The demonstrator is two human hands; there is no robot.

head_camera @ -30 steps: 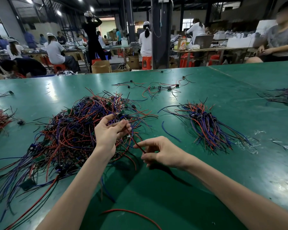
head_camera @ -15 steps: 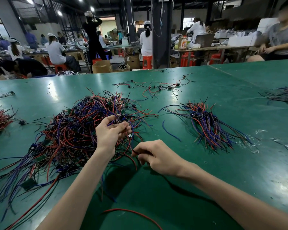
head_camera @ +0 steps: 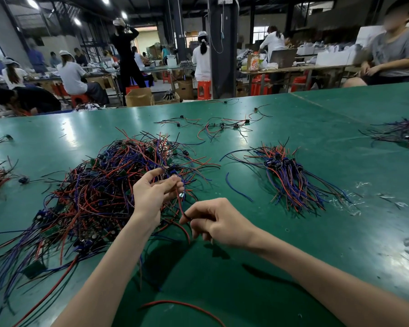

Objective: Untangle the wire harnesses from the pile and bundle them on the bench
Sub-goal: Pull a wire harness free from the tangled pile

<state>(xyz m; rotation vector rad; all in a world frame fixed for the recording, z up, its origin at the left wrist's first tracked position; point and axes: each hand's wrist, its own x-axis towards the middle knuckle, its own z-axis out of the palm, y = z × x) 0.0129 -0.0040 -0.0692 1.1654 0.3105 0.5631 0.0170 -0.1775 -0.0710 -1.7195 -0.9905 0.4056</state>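
The left hand is at the centre of the frame, over the near right edge of the wire pile. Its grip is half closed: thumb and curled fingers hold a few wires, with a small black connector at the fingertips. The right hand is just below it and to the right. Its grip is tight: thumb and forefinger pinch a thin red wire that runs up to the left hand, and the other fingers are curled under.

The pile, a tangle of red, blue and black wires, spreads over the centre left of the green worktop. A neater bundle lies right of centre, apart from the pile, with a single blue wire between the two. A few loose wires lie in the upper centre, and a long red wire lies at the bottom edge.

In the background, an orange-and-white packet carries printing too blurred to read.
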